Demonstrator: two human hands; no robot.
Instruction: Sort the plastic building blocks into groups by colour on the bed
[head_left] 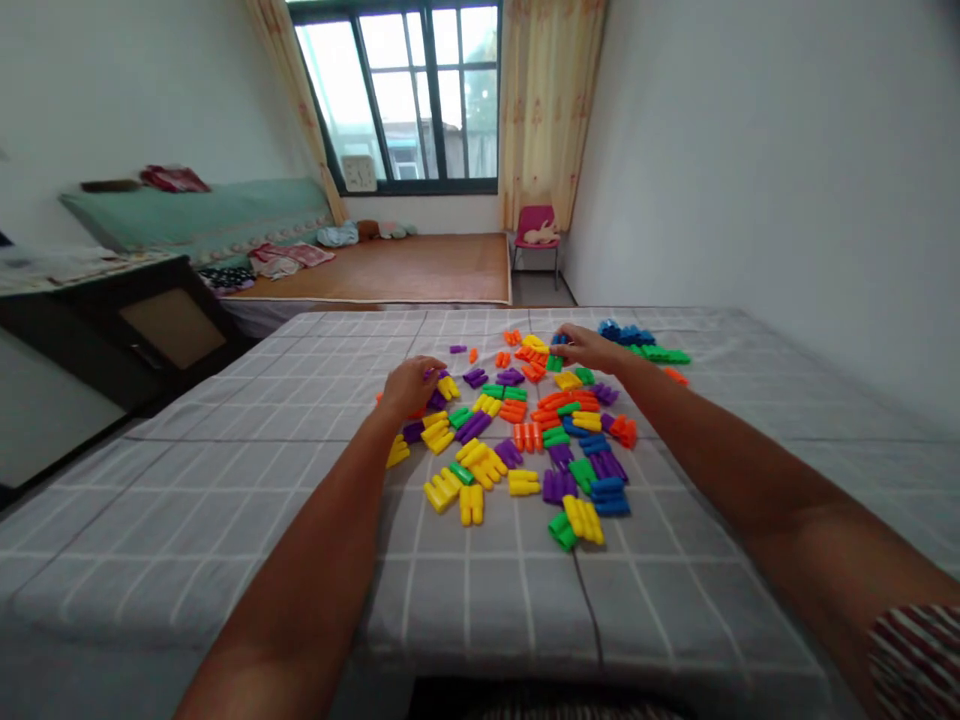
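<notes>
Many small plastic building blocks shaped like joined tubes lie loose on a grey checked cloth [262, 480], in yellow, purple, orange, green and blue. My left hand [414, 385] is at the left edge of the spread, its fingers curled down on a purple block [433, 374]. Beside those fingertips lies a yellow block [448, 387]. At the far side, my right hand [586, 347] pinches at a blue block [559, 340], partly hidden by the fingers. A green block [554, 363] and a yellow block [535, 343] lie close to it.
Joined rows of blue blocks [626, 333] and green blocks [660, 354] lie beyond my right forearm. Several yellow blocks [472, 504] are nearer me. Past the cloth stand a bed with a brown mat [420, 265], a pink chair [535, 220] and a dark cabinet [157, 330].
</notes>
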